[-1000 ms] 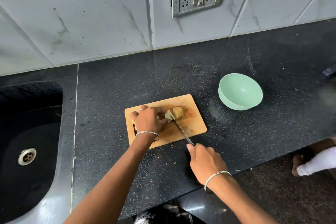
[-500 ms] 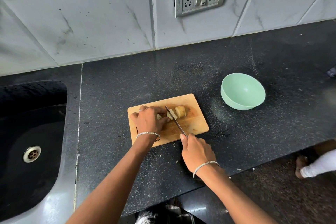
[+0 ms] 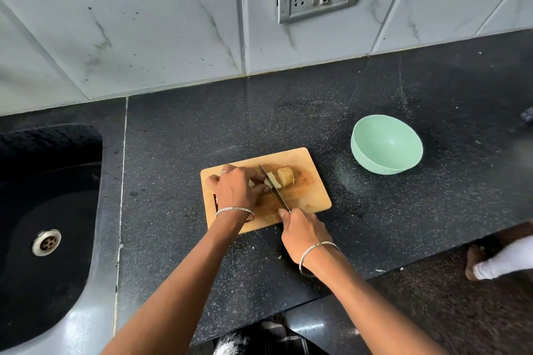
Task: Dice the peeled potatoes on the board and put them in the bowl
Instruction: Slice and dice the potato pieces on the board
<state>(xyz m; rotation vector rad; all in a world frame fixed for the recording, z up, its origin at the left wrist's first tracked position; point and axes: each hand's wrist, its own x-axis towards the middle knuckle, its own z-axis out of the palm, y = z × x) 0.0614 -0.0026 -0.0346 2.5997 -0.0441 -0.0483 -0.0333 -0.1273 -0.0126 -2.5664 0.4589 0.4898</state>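
Pinning potato (image 3: 285, 176) near far edge of board (image 3: 313, 196) with curled left hand (image 3: 235, 188). Gripping knife (image 3: 274, 189) handle in closed right hand (image 3: 302, 235) at board's near edge, blade laid across potato. Noted bowl (image 3: 386, 144) on counter (image 3: 202, 130), off board's far right corner, apart.

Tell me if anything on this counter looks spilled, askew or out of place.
A few pale scraps lie on the black counter by its front edge, off the cutting board, likely potato bits. The board sits slightly askew to that edge. Nothing else stands out.
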